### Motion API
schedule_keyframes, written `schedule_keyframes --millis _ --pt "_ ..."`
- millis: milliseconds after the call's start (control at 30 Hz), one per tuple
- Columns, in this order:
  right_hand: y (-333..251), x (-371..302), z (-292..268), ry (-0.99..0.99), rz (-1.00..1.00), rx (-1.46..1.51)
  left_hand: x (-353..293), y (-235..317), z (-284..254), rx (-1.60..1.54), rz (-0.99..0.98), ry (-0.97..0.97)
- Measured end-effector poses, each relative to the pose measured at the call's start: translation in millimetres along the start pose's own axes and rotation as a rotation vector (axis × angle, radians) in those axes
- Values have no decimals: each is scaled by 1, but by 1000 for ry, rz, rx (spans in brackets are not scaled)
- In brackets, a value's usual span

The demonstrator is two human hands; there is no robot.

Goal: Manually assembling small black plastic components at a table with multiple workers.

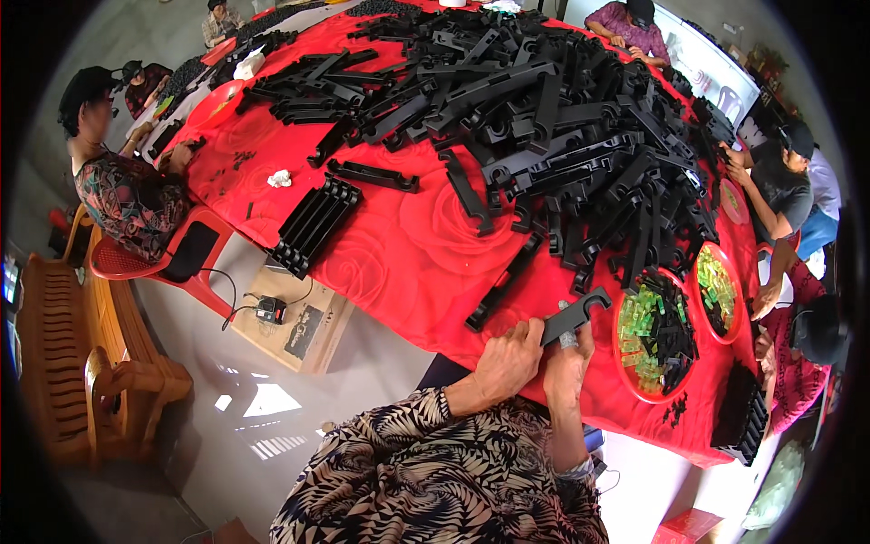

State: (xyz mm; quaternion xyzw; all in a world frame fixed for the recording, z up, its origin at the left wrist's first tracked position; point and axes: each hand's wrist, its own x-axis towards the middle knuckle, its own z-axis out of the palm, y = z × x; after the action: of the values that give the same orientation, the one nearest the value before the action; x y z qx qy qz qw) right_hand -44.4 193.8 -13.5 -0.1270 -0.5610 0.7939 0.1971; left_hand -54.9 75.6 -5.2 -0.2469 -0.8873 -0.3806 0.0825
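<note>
Both my hands meet at the near edge of the red table, around one long black plastic piece (577,315) with a hooked far end. My left hand (509,364) is closed around its near end. On the right side, my right hand (568,370) grips the same piece, with something greyish wrapped on a fingertip. Just beyond lies another black piece (504,284) on the cloth. To the right of my hands stands a red-rimmed basket (620,352) of yellow-green and black small parts.
A large heap of black pieces (544,118) covers the table's middle. A neat row of them (315,225) sits at the left edge, another stack (741,415) at the right. A second basket (739,313) stands beside the first. Several people work around the table; a cardboard box (335,340) is on the floor.
</note>
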Motion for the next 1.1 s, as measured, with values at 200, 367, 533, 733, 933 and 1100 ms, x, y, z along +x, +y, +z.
schedule_keyframes --millis 200,367,533,733,933,1100 --pt "-36 5 -9 -50 -34 -461 28 -17 -35 -135 -92 -105" --pt "-93 13 -12 -59 -623 -954 30 -35 -66 -330 -41 -222" --pt "-132 27 10 -504 -854 -1164 26 -31 -80 -395 67 -374" --pt "-133 33 12 -940 -309 -1222 24 -36 -86 -336 95 -556" --pt "-106 25 2 -1052 137 -1099 17 -33 -84 -404 -7 -824" --pt "-82 4 -19 -939 470 -789 11 -36 -82 -438 -33 -1006"
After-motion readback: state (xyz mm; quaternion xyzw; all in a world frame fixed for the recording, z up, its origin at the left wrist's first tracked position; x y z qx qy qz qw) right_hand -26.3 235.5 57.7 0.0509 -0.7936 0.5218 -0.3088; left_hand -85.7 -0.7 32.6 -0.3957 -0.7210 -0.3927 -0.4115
